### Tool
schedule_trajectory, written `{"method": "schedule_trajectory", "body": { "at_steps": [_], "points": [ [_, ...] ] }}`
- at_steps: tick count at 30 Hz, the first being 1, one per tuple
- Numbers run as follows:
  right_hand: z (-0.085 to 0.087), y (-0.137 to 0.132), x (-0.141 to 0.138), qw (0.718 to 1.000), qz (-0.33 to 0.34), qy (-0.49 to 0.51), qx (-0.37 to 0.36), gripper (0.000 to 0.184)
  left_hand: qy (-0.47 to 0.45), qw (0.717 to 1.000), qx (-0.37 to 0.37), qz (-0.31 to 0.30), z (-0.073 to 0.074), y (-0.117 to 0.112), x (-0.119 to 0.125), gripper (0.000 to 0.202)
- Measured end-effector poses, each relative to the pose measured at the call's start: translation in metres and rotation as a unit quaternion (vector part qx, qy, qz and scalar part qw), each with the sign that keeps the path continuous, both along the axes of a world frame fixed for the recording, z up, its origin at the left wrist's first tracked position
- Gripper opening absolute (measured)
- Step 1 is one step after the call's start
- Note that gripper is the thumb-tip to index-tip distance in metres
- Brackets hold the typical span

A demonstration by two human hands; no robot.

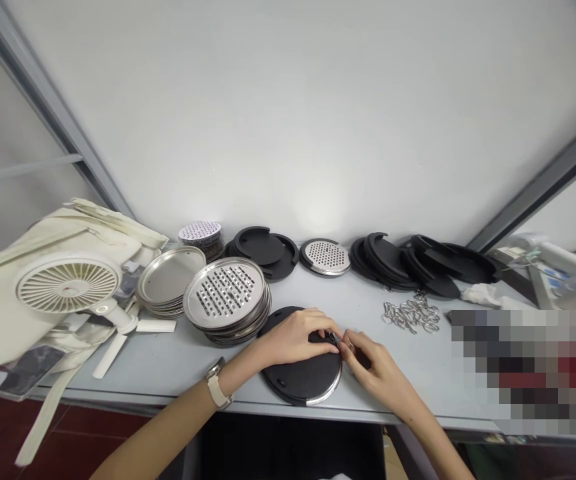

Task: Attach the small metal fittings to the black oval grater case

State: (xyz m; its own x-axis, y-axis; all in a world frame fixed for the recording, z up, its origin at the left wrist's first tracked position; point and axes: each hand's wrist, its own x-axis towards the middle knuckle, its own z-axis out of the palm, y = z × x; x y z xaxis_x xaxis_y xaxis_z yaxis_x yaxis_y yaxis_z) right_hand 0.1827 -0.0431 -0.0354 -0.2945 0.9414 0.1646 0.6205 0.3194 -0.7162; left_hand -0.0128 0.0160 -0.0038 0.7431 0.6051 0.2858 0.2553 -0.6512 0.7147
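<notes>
A round black disc with a metal rim [304,380] lies on the grey table [168,360] near its front edge. My left hand [295,335] rests on the disc's top, fingers curled and pinching a small metal piece [337,339] at the disc's right edge. My right hand [375,370] meets it from the right, its fingers also pinched on that small metal piece. A watch with a pale strap [217,385] is on my left wrist.
A stack of perforated metal discs [228,293] and plain metal plates [169,277] stand left of the hands. Black discs [263,248], one grated disc [325,257] and more black discs [418,263] line the wall. Metal rings [413,315] lie right. A white fan [68,283] sits left.
</notes>
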Motion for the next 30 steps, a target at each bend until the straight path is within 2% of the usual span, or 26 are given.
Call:
{"method": "schedule_trajectory", "body": {
  "at_steps": [7, 15, 22, 30],
  "points": [
    [-0.0024, 0.001, -0.001, 1.0, -0.005, 0.01, -0.005, 0.032, -0.004, 1.0, 0.002, -0.006, -0.0004, 0.0005, 0.0001, 0.02],
    [-0.0018, 0.0005, -0.0009, 1.0, -0.008, 0.02, -0.008, 0.031, -0.006, 0.998, -0.056, -0.011, -0.0013, -0.0003, -0.0003, 0.019],
    [-0.0004, 0.0013, 0.0012, 1.0, 0.027, 0.005, -0.003, 0.032, -0.013, 0.999, -0.052, -0.007, -0.0032, 0.001, -0.0008, 0.019],
    [-0.0031, 0.0022, 0.0016, 1.0, 0.015, 0.005, -0.01, 0.033, -0.002, 0.999, -0.043, -0.012, -0.0035, 0.0007, -0.0013, 0.017]
  ]
}}
